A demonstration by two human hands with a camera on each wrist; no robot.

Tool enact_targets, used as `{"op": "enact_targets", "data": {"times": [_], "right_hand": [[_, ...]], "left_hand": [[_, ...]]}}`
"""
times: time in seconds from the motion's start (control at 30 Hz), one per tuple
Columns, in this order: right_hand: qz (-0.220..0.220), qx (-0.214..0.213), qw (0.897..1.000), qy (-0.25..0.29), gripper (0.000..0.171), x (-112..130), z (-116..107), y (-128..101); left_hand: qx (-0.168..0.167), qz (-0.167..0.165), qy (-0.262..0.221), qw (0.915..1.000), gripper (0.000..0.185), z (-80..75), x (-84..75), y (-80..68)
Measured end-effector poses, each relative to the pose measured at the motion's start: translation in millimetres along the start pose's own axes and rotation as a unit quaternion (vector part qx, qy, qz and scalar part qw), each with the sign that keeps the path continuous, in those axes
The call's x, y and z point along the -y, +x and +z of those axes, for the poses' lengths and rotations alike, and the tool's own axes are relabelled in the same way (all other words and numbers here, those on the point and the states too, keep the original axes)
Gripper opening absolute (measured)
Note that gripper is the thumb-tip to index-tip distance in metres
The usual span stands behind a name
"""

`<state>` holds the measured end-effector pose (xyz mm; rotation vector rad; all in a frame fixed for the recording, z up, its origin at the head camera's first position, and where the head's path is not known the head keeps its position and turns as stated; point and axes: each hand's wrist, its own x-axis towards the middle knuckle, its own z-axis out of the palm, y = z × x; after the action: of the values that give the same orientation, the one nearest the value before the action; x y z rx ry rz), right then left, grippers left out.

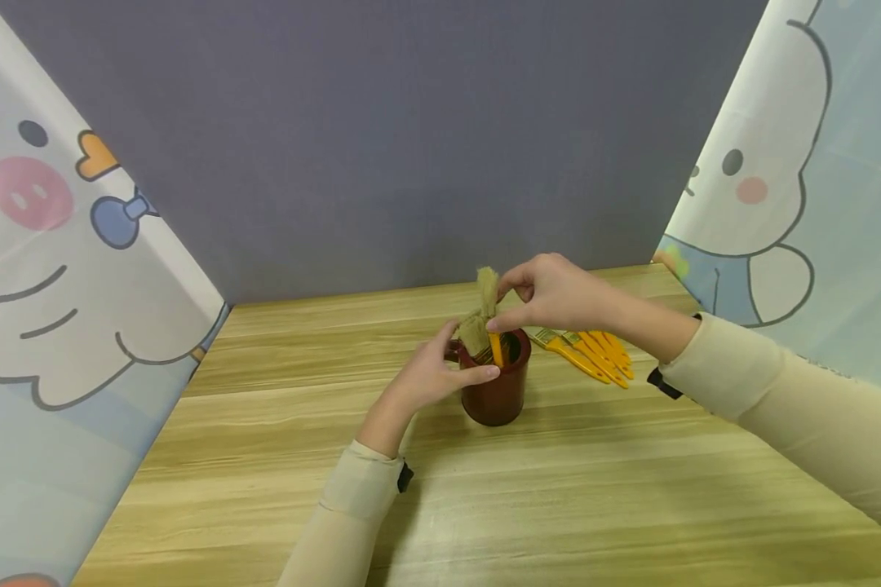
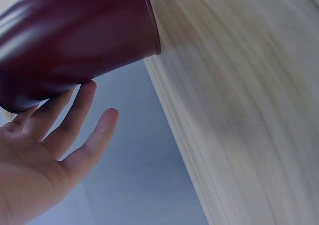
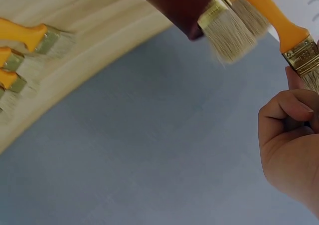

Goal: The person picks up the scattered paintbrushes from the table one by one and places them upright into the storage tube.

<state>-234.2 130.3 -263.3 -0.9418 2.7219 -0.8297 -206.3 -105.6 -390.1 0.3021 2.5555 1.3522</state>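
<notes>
Near the centre of the head view, the right hand (image 1: 558, 292) pinches a yellow-handled paintbrush (image 3: 285, 28), handle down at a dark red mug's (image 1: 493, 399) mouth; the left hand (image 1: 427, 373) grips the mug. The brush is probably light, stiff-handled, soft-bristled, best held by its ferrule (image 3: 300, 56).

At twelve o'clock a grey wall (image 1: 411, 139) is being flanked by a cartoon panel (image 1: 95, 326) at ten and another panel (image 1: 859, 212) at two; light is being reflected at six by a wood-grained tabletop (image 1: 286, 408).
</notes>
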Motion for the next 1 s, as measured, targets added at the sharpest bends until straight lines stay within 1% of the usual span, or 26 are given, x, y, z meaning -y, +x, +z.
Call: {"op": "enact_targets", "data": {"times": [0.17, 0.3, 0.4, 0.57, 0.7, 0.87, 1.0], "right_hand": [[0.001, 0.017, 1.000, 0.011, 0.035, -7, 15, 2], [0.005, 0.028, 1.000, 0.013, 0.036, -11, 26, 2], [-0.003, 0.034, 0.999, 0.009, 0.037, -14, 34, 3], [-0.021, 0.036, 0.999, -0.010, 0.037, -17, 43, 3], [-0.023, 0.026, 0.999, -0.032, 0.038, -17, 48, 3], [-0.030, 0.003, 0.998, -0.056, 0.033, -17, 50, 3], [-0.033, -0.007, 0.997, -0.069, 0.031, -17, 51, 2]], "left_hand": [[0.001, 0.016, -0.008, 0.9998, 0.106, 1.0, 2.0, 1.3], [0.003, 0.017, -0.009, 0.9998, 0.102, 1.3, 3.0, 1.0], [0.003, 0.019, -0.012, 0.9997, 0.100, 1.2, 3.1, 0.4], [0.003, 0.038, -0.022, 0.9990, 0.090, 1.3, 4.2, 0.6], [0.001, 0.044, -0.023, 0.9988, 0.089, 1.4, 4.7, 1.2], [-0.001, 0.047, -0.020, 0.9987, 0.090, 0.9, 2.7, 0.4], [-0.001, 0.052, -0.023, 0.9984, 0.088, 0.8, 2.3, -0.7]]}}
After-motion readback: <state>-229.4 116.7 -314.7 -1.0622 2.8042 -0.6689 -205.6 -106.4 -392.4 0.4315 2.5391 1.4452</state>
